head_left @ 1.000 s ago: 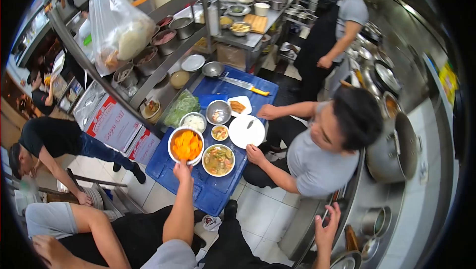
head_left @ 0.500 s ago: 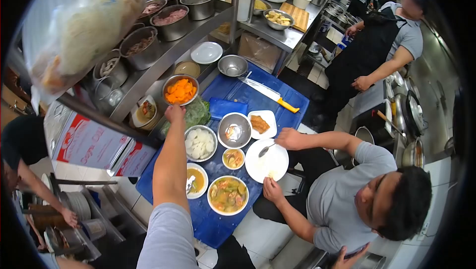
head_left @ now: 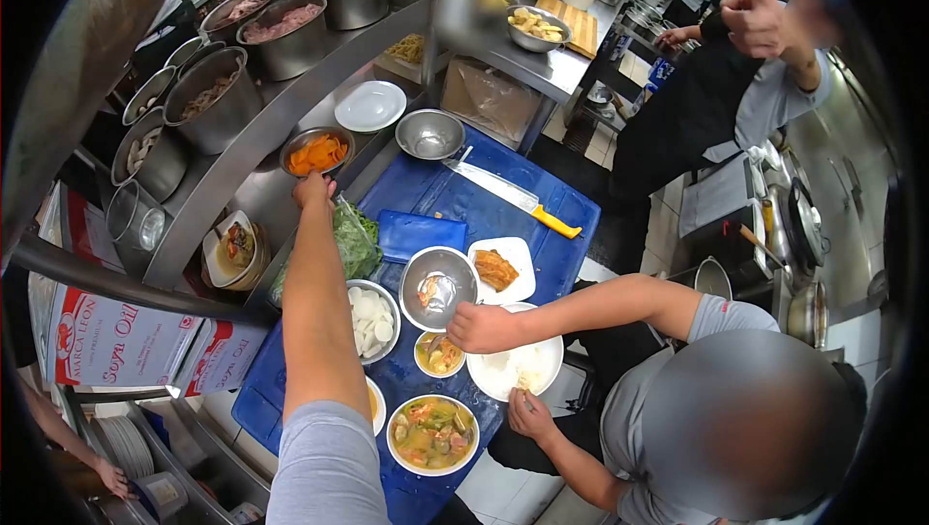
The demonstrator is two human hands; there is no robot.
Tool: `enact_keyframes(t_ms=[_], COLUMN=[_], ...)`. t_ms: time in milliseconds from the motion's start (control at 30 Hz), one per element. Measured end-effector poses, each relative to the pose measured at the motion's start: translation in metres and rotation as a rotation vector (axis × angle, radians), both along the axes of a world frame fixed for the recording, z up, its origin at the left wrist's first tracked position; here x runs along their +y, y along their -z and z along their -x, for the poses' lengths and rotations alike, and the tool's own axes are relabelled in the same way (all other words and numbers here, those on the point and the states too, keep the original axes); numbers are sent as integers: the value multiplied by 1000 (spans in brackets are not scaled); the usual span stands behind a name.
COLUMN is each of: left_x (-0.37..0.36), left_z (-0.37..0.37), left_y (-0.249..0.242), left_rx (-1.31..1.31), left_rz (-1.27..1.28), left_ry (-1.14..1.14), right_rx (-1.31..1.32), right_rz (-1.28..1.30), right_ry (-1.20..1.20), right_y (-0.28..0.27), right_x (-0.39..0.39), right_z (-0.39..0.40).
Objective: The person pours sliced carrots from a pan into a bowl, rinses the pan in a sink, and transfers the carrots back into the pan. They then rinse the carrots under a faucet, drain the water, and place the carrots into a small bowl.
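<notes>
My left hand [head_left: 312,191] reaches up from the bottom, its fingers closed at the near rim of a metal bowl of orange slices [head_left: 317,152]. This bowl is at the lower shelf, left of an empty white plate [head_left: 371,106]. Below my hand lie bagged green leaves [head_left: 356,242] and a metal bowl of white slices [head_left: 371,323]. A metal bowl with a few scraps [head_left: 437,289], a small soup bowl [head_left: 438,355] and a larger soup bowl [head_left: 433,435] stand on the blue table. My right hand is out of view.
A seated co-worker's hand [head_left: 484,329] is near the small soup bowl, the other at a white rice plate [head_left: 516,352]. A yellow-handled knife [head_left: 503,188] lies at the table's far side. Metal pots [head_left: 285,33] line the upper shelf. A standing person raises a hand [head_left: 755,17].
My left hand and the bowl of orange slices have moved farther toward the shelf. The seated co-worker's hand has moved from the rice plate's edge to the small soup bowl. The standing person's hand has risen.
</notes>
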State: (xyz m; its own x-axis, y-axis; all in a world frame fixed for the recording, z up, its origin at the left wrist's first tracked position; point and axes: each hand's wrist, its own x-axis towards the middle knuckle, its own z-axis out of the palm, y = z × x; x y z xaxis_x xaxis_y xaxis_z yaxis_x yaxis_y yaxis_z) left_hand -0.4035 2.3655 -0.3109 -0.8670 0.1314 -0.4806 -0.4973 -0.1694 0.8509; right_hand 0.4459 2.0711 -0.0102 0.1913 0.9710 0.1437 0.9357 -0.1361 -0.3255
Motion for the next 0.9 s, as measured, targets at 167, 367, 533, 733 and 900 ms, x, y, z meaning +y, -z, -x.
enact_keyframes(t_ms=[167,367,533,733,900], left_x=[0,-41,-127,-251,-338], left_z=[1,-18,-119,-286,-449], left_y=[-3,-14,-73,-121,-146], left_rx=[-19,-36,17,-49,-388], left_rz=[-11,-166,-362,-457,-479], left_ry=[38,180,239,110,164], right_rx=[-7,1,-3,6,593], right_rz=[16,18,33,-60,95], right_ry=[-12,-42,-22,-125,-209], right_y=[-2,-10,-11,-15,-82], right_x=[4,0,-9,-4,-48], right_z=[3,5,0,-8,-23])
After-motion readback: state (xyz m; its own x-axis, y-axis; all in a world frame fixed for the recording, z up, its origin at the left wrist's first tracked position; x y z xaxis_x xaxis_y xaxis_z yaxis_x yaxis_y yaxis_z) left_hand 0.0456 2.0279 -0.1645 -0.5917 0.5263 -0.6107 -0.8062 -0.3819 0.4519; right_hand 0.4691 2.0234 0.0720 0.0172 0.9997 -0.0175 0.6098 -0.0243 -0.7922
